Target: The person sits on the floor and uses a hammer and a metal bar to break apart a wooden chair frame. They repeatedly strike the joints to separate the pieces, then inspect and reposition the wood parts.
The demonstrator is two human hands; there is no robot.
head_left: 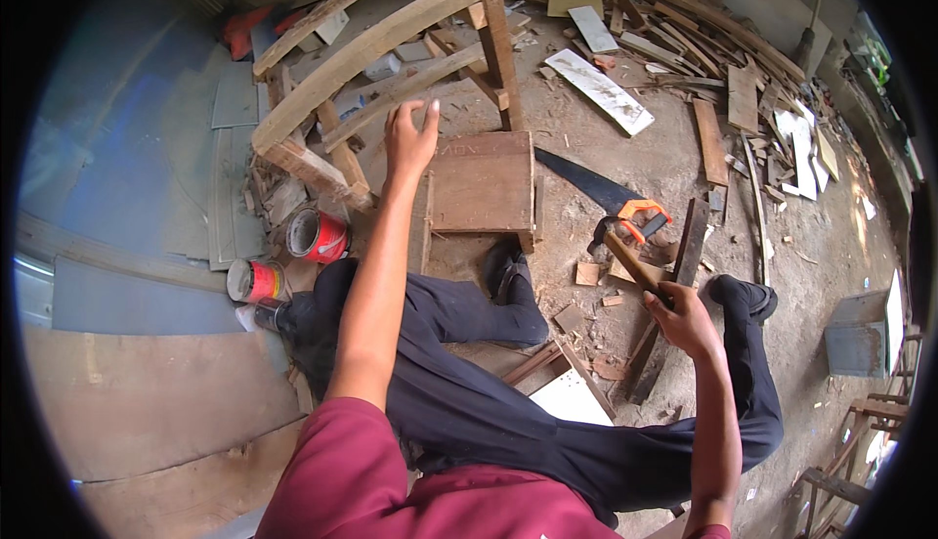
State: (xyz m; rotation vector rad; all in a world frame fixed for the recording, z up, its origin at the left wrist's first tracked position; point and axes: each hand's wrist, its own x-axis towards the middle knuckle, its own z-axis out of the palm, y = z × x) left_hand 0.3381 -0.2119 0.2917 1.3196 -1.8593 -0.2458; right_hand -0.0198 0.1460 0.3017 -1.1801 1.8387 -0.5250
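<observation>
1. The hammer (625, 251) is gripped by the right hand (684, 319), fingers clamped round the wooden handle; its long axis runs up-left from the fingers to the dark head.
2. The left hand (408, 138) is held with fingers spread apart, hovering at the wooden frame (371, 45), just left of the wooden box (484, 182).
3. A handsaw (606, 197) lies just beyond the hammer head; red cans (318, 236) sit below-left of the left fingers.
</observation>
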